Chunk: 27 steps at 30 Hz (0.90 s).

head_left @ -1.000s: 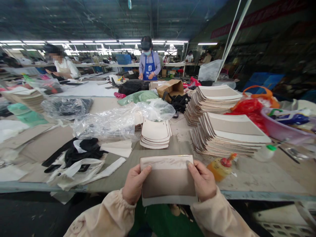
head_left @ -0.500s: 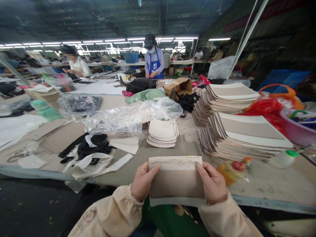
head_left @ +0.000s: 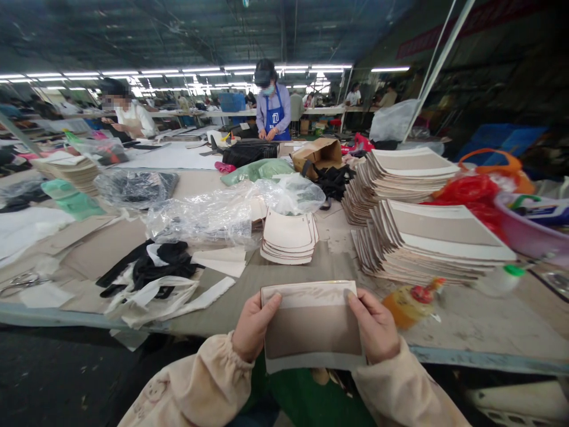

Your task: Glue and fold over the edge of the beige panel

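Between my hands is a rectangular beige panel with pale bands along its top and bottom edges, held at the table's front edge. My left hand grips its upper left side, thumb on the front face. On the upper right side my right hand pinches it the same way. The fingers behind the panel are hidden. Beyond it lies a small stack of white curved-edge pieces. An orange-yellow glue-like bottle with a red top leans close to my right hand.
Two tall stacks of similar panels, a near one and a far one, stand at right. Clear plastic bags, black and white fabric scraps and scissors lie at left. A co-worker in a blue apron stands across the table.
The view has shifted slightly, so the scene sits a little further left. Both hands keep the same hold on the panel.
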### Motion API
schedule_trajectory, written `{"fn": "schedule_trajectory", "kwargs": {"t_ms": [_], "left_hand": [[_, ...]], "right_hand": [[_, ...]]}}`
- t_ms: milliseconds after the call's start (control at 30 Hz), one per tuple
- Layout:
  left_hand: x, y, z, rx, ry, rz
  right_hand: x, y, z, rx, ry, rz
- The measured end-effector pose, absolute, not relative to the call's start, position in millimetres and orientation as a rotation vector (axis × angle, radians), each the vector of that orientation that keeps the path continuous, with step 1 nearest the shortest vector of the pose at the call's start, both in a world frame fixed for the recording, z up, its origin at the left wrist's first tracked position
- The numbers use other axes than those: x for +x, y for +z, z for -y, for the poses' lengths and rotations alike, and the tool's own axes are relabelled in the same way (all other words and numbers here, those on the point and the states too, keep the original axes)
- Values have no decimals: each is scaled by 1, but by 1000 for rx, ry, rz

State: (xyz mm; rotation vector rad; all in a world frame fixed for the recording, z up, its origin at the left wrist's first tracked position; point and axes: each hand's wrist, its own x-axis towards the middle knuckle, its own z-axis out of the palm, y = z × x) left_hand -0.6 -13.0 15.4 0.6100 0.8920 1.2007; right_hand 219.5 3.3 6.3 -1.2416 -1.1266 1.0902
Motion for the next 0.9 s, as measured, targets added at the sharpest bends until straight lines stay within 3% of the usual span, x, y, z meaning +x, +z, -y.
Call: {"fn": "schedule_trajectory", "kwargs": {"t_ms": [900], "left_hand": [[-2, 13, 10, 621, 1148, -947]], "right_hand": [[227, -7, -4, -1163, 1300, 1180]]}}
